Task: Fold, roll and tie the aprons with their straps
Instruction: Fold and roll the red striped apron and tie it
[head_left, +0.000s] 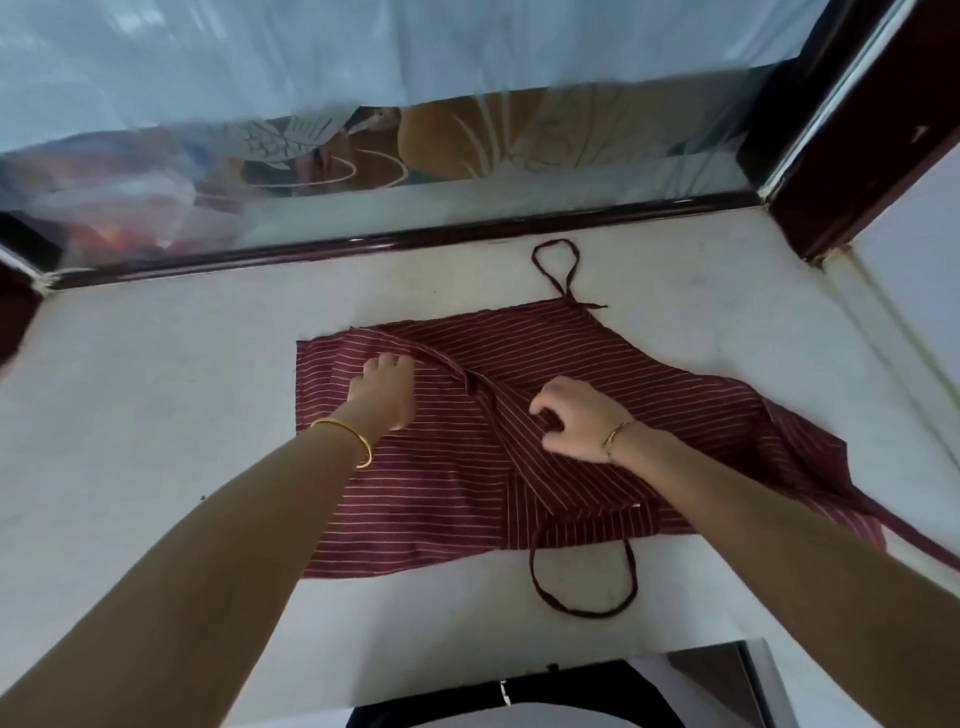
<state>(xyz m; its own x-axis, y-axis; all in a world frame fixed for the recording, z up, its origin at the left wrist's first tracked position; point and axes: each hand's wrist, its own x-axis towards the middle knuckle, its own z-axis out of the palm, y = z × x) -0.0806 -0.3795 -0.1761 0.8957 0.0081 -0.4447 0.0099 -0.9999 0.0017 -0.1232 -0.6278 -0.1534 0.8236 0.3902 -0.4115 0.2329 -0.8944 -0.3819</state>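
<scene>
Apron (415, 493) lies spread over the middle of the surface (156, 389), one side folded across so that a curved edge runs through its centre. My left hand (384, 395) rests on the left half, fingers straight and close together, pressing the cloth down. My right hand (576, 421) has its fingers curled and pinches a ridge of cloth just right of that curved edge.

To fold well, I judge the left hand should pin its half while the right draws its pinch across, so the stripes line up and the edges meet square. The part toward the surface's right edge is rumpled and wants smoothing first, or the roll will come out lumpy.

Straps need care. The far loop (556, 241) lies beyond the apron, near the window frame (415, 236). The near loop (587, 613) lies close to the surface's near edge and could slip over it. A third strap (914, 540) trails off at the right edge. All must stay out of the fold, since I need them for tying. My bangle (358, 436) could snag the cloth.
</scene>
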